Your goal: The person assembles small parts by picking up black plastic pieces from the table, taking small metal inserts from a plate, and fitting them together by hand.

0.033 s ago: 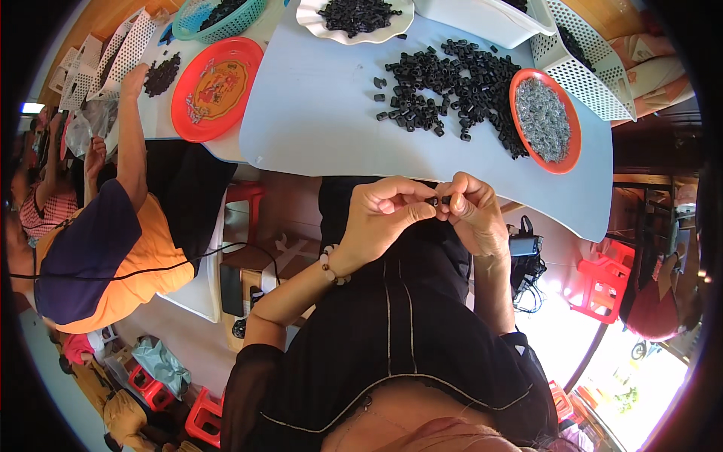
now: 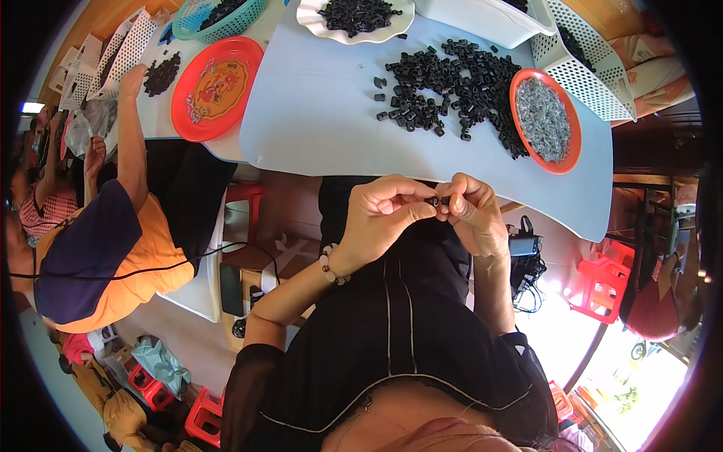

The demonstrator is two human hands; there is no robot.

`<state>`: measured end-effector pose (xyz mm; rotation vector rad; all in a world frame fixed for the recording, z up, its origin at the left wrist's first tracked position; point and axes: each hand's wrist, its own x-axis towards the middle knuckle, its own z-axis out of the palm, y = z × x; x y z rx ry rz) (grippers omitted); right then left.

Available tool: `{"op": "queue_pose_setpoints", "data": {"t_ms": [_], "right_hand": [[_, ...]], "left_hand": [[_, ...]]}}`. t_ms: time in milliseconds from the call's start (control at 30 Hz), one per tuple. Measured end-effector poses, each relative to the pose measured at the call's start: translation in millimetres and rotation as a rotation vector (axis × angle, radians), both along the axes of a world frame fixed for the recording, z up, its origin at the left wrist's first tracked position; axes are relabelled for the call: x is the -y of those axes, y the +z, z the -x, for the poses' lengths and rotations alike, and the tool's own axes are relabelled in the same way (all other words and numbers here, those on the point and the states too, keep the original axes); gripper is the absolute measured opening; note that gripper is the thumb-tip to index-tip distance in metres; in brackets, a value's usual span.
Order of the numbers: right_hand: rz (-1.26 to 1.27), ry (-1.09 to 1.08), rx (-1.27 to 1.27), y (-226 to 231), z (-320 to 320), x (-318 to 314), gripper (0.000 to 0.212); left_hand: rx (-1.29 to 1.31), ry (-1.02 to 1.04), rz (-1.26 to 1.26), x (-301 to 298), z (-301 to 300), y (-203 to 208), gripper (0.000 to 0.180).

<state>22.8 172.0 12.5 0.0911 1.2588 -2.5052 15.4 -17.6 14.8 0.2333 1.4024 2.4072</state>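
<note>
Just off the table's near edge, my left hand [image 2: 388, 211] pinches a small black plastic part [image 2: 431, 201] between thumb and forefinger. My right hand [image 2: 476, 215] is closed on another small black piece [image 2: 445, 200], held right up against the first; whether the two are joined I cannot tell. Beyond my hands, a loose heap of black plastic parts [image 2: 452, 83] lies on the pale blue table [image 2: 316, 120]. At the heap's right side stands an orange-red bowl [image 2: 576, 143] filled with small clear pieces [image 2: 544, 120].
A white scalloped plate [image 2: 305, 22] of black parts, a white tub [image 2: 489, 21] and a perforated white basket [image 2: 587, 68] line the far side. To the left are a red plate [image 2: 184, 113] and a co-worker [image 2: 128, 248] in orange and navy. Red stools [image 2: 602, 282] stand on the floor.
</note>
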Motion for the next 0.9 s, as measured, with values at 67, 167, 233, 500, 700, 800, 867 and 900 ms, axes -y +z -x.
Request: {"op": "queue_pose_setpoints", "data": {"t_ms": [67, 167, 233, 500, 700, 800, 867, 900], "right_hand": [[-0.01, 0.011, -0.014, 0.6, 0.0, 0.0, 0.024], [-0.02, 0.03, -0.038, 2.1, 0.4, 0.0, 0.025], [-0.018, 0.038, -0.048, 1.8, 0.4, 0.3, 0.024], [-0.154, 0.044, -0.11, 1.4, 0.7, 1.2, 0.019], [-0.286, 0.067, -0.138, 11.3, -2.2, -0.1, 0.012], [-0.393, 0.065, -0.172, 18.9, -3.4, 3.4, 0.017], [-0.382, 0.074, -0.172, 18.9, -1.6, 2.5, 0.013], [-0.37, 0.083, -0.172, 19.1, -0.9, 2.2, 0.009]], "left_hand": [[-0.109, 0.071, 0.05, -0.1, -0.1, 1.3, 0.018], [-0.204, 0.09, 0.138, 2.0, -0.1, -2.2, 0.02], [-0.318, 0.097, 0.259, 3.2, -0.6, -3.2, 0.018], [-0.483, 0.181, 0.406, 5.2, 0.7, -3.3, 0.016], [-0.615, 0.299, 0.546, 3.2, -5.2, 6.3, 0.017], [-0.675, 0.338, 0.584, 3.3, -6.1, 7.7, 0.021], [-0.712, 0.35, 0.6, 3.5, -6.0, 7.8, 0.023], [-0.736, 0.358, 0.605, 3.5, -5.6, 7.6, 0.024]]}}
